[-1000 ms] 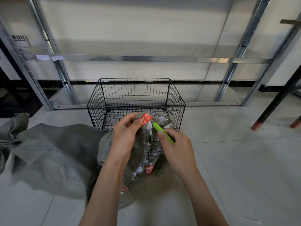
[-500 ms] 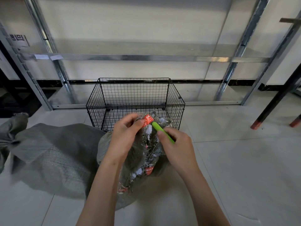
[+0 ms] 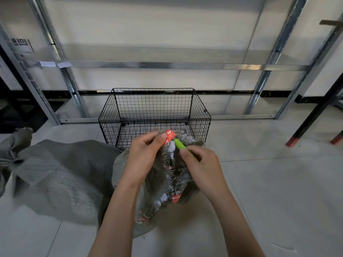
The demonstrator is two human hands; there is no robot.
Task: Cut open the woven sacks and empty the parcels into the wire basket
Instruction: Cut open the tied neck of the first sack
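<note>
Both hands are working at the gathered neck of one sack [image 3: 174,175] that is standing on the floor [image 3: 269,191]. The left hand [image 3: 146,156] is pinching the bunched weave just beside a red label [image 3: 169,135], seemingly pulling it taut so the fabric is giving the blade something firm to bite. The right hand [image 3: 200,164] is gripping a green cutter [image 3: 181,146], fingers curled round the handle, its tip pointing toward eleven o'clock and touching the frayed weave – the cutting step is, I judge, under way and the emptying not yet begun. Whether the blade is actually through the weave I cannot tell. Straight ahead at twelve o'clock the wire basket [image 3: 154,106] is sitting just beyond the sack's neck, probably placed there so the sack can be tipped forward without being carried. At nine o'clock a second sack [image 3: 61,179] is lying slumped on the floor, touching the first, likely waiting its turn. Behind the basket a metal shelf frame [image 3: 148,64] is running across the wall. Counted: two sacks, one basket, one cutter, two hands – both occupied.
</note>
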